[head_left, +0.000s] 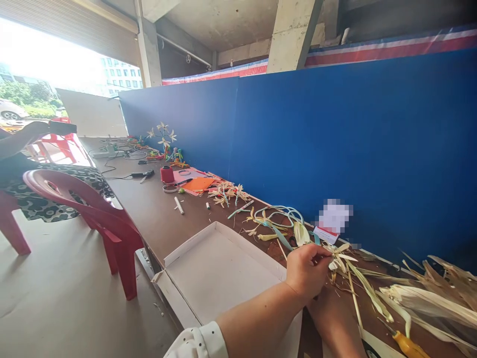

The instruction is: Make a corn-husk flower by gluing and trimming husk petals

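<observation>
My left hand (308,271), its sleeve white with dark dots, is closed in a pinch at a pale corn husk flower (341,256) with narrow pointed petals. Below and partly behind it is my right hand (330,308); its fingers are hidden. Green-white husk strips (367,288) and a thin pale stick (353,293) lie just right of the hands. Near the left hand are a folded husk piece (301,233) and a loop of light blue cord (285,214). A yellow-handled awl-like tool (409,344) rests at the lower right.
A shallow white cardboard tray (219,268) lies on the brown table (149,219). Dried husks (436,298) spread to the right. A blue partition (316,139) runs along the back. A red chair (112,223) and a seated person (55,184) are at left.
</observation>
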A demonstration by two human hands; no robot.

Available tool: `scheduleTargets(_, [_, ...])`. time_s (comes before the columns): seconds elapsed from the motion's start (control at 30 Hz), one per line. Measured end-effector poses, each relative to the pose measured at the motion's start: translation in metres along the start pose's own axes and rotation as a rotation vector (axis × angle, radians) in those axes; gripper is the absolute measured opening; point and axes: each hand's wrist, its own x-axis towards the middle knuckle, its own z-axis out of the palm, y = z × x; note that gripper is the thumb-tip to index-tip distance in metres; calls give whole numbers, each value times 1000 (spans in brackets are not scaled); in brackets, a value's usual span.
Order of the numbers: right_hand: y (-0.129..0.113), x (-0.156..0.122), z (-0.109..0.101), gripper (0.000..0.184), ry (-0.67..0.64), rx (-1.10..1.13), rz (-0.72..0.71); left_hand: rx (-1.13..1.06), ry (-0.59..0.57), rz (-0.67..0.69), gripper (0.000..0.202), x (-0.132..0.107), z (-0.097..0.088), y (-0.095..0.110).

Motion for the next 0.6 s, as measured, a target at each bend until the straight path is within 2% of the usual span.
scheduleTargets(0.07, [-3,1,-7,18,-126,2,12,-3,12,-13,10,1,0,-1])
scheduleTargets(0.23, [-11,7,-27,21,-180,83,128,-6,32,-11,11,4,0,-4])
scheduleTargets(0.43, [-16,11,-36,33,-78,141,268,31,85,-8,10,9,-3,-9])
scheduleTargets(0.5, [-18,12,-37,33,-81,155,273,91,90,55,10,9,-4,-9])
scheduleTargets(0.6, [-17,16,-39,25,-148,134,206,213,97,228,10,7,-5,-7])
